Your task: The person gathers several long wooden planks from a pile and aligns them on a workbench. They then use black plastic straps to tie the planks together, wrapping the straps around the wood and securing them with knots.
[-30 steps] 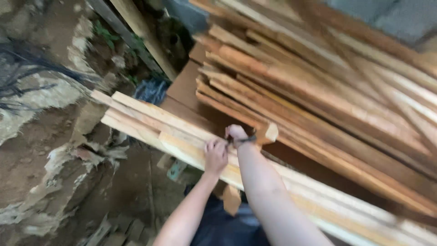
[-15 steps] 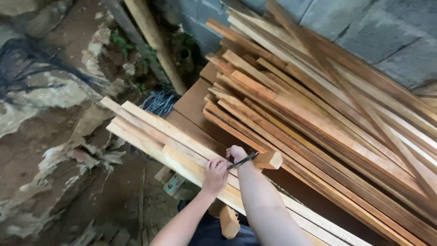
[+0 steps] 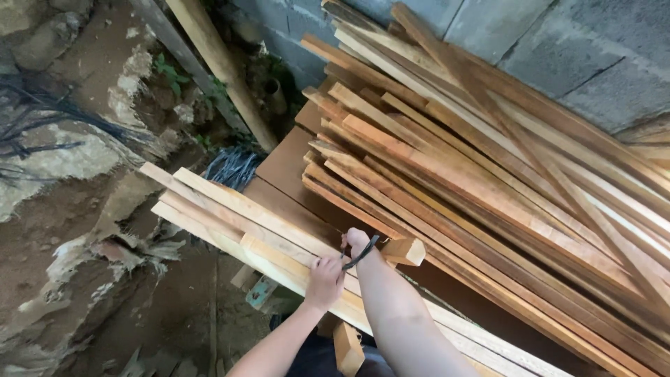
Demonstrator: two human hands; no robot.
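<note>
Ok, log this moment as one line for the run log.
left hand: resting on pale planks | right hand: by short wood block, dark strap at wrist | stacked wood strips against block wall

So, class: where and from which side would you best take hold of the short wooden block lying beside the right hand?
Probably grip the short wooden block across its long flat sides, coming from above. Its cut end faces right and is free; the right hand crowds its left, and slats lie beyond it.

No packages, labels, signs, screens.
</note>
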